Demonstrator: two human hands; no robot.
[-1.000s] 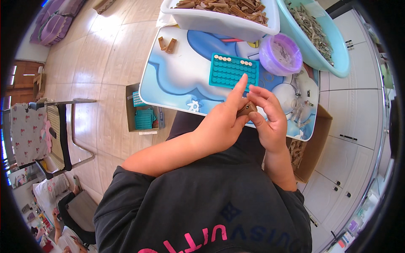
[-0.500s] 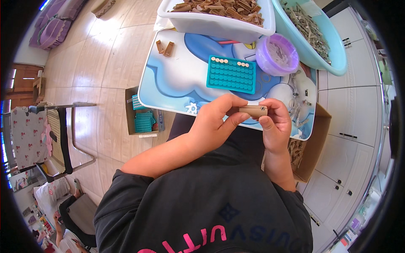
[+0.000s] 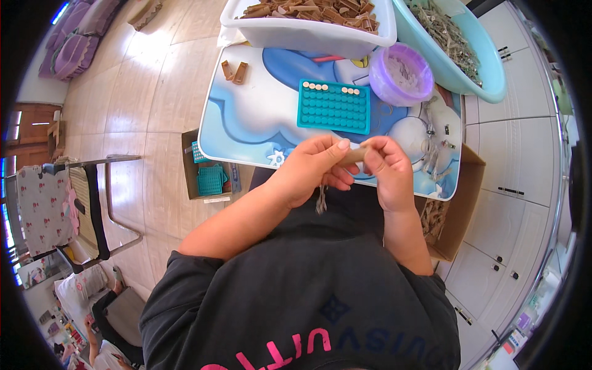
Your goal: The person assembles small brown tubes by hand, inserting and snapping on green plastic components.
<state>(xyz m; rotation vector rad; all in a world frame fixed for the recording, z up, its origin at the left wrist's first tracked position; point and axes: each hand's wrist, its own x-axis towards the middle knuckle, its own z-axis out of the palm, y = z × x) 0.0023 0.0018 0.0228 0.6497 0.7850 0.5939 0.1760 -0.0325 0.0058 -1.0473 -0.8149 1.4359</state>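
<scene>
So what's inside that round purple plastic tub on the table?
The round purple plastic tub holds a pale grey heap of small loose bits, too small to identify. They cover its bottom, so anything beneath them is hidden. It stands beside the teal grid tray, away from both hands.

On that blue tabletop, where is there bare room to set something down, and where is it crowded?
Free: the broad patch of the tabletop between the two small brown pieces, the teal grid tray and the near edge. Crowded: the far edge under the white tub and teal basin, and the right side around the purple bowl with its small metal parts.
</scene>
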